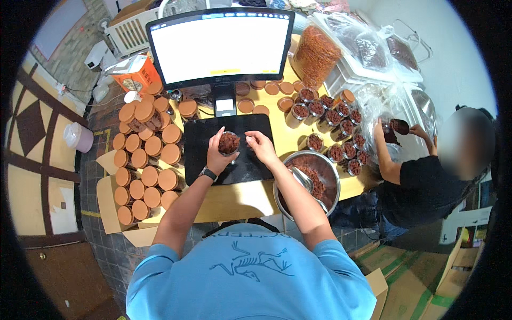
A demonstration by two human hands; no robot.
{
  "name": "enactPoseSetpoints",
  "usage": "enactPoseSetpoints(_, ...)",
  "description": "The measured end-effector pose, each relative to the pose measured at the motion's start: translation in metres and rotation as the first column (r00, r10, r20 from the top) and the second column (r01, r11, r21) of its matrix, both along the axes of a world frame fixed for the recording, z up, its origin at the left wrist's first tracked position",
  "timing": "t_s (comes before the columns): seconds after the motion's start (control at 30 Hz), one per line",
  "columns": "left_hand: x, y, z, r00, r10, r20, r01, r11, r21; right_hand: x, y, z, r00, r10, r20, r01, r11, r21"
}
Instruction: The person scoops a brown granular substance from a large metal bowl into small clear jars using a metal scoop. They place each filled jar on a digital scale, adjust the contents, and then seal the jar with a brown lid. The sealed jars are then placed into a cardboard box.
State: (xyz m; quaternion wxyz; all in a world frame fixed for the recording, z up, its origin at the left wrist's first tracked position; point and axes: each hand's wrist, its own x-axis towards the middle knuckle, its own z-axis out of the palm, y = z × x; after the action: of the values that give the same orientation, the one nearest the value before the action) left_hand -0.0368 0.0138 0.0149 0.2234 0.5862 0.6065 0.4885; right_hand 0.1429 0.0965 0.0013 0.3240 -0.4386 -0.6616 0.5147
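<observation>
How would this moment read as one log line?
left hand: holds filled jar | right hand: beside jar, apart | bowl: right of black mat

Jar filling reads dark reddish brown; the lids are plain orange-brown. Mat: black. Worktop: pale yellow. Bowl: silver-grey. Carton: orange and white. T-shirt: light blue, printed with a dark line-drawn skeleton figure. Co-worker's top: black.

Jar: your left hand is gripping its clear, round side.
Filling: dark reddish-brown pieces are reaching its open mouth.
Pose: it is facing mouth-up, roughly upright.
Place: it is staying above the black pad, contact unclear.
</observation>
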Motion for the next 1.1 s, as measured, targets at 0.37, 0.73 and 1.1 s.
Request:
enactPoseSetpoints(0.37,-0.013,0.006,-0.013,1.0,0.008,0.022,-0.008,1.0,-0.013,-0.035,0.003,0.014,0.997,-0.074,0.014,0.075,0.992,-0.104)
enactPoseSetpoints(0.73,0.002,-0.118,-0.023,0.983,0.038,0.177,-0.032,0.999,-0.036,0.137,-0.088,0.037,0.876,-0.48,0.052,0.464,0.866,0.185)
enactPoseSetpoints(1.1,0.007,-0.202,-0.085,0.868,-0.33,0.371,0.496,0.611,-0.617,0.209,-0.158,-0.01,0.654,-0.598,0.464,0.524,0.8,0.293)
